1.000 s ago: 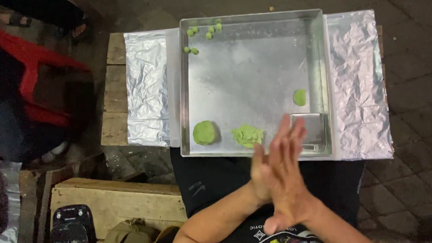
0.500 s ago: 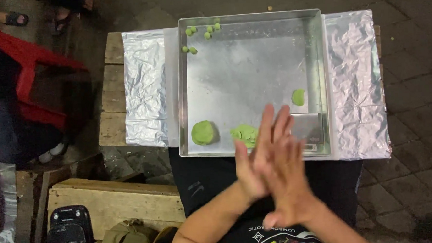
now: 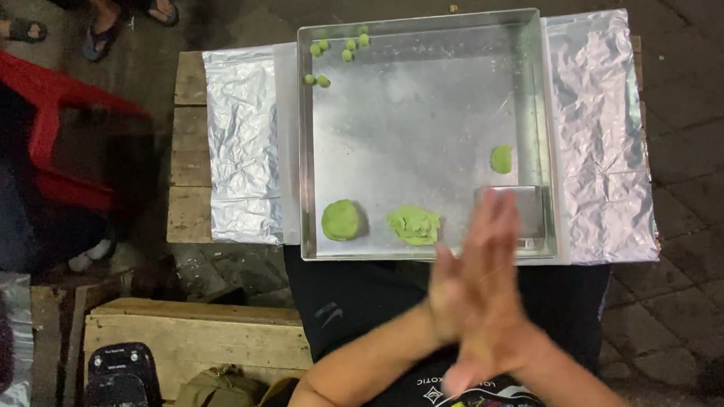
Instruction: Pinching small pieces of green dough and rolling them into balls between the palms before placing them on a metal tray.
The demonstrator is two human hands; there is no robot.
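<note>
L hand (image 3: 453, 292) & R hand (image 3: 494, 303) were pressed palm to palm, blurred, just below the metal tray's (image 3: 423, 129) near edge; whatever lay between couldn't be told. Green dough pieces (image 3: 413, 224) were kept along the tray's edges, w/ the centre left bare.

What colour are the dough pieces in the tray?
Light green dough pieces, seen in the head view.

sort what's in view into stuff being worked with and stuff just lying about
In use: left hand and right hand pressed palm to palm; metal tray; green dough pieces; small green balls; foil.

Lying about: red chair; wooden crate.
</note>
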